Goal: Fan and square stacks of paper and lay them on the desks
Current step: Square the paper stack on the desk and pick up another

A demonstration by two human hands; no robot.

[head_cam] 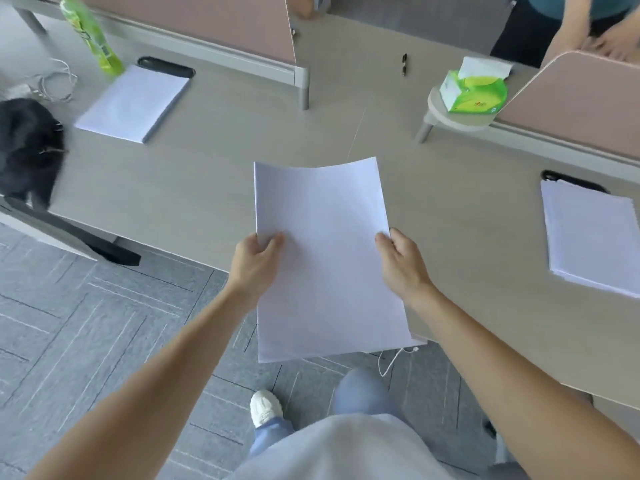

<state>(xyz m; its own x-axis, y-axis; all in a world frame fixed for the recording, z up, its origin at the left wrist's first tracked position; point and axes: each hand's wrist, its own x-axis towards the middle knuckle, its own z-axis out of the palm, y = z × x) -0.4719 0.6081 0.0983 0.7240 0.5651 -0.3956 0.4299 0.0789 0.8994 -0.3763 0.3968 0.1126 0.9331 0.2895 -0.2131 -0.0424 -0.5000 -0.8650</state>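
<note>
I hold a white stack of paper (325, 258) in the air over the desk's front edge, its far end bowed slightly upward. My left hand (254, 261) grips its left edge with the thumb on top. My right hand (403, 263) grips its right edge the same way. A squared paper stack (133, 102) lies flat on the beige desk (214, 174) at the back left. Another paper stack (594, 237) lies at the right, its sheets slightly uneven at the edges.
Pink partition panels (207, 19) divide the desks. A green bottle (90, 32), a black bag (27, 147), cables, a pen (404, 65) and a green tissue box (474, 91) on a small shelf are around. Another person's hands (613, 43) are at the far right. Grey carpet lies below.
</note>
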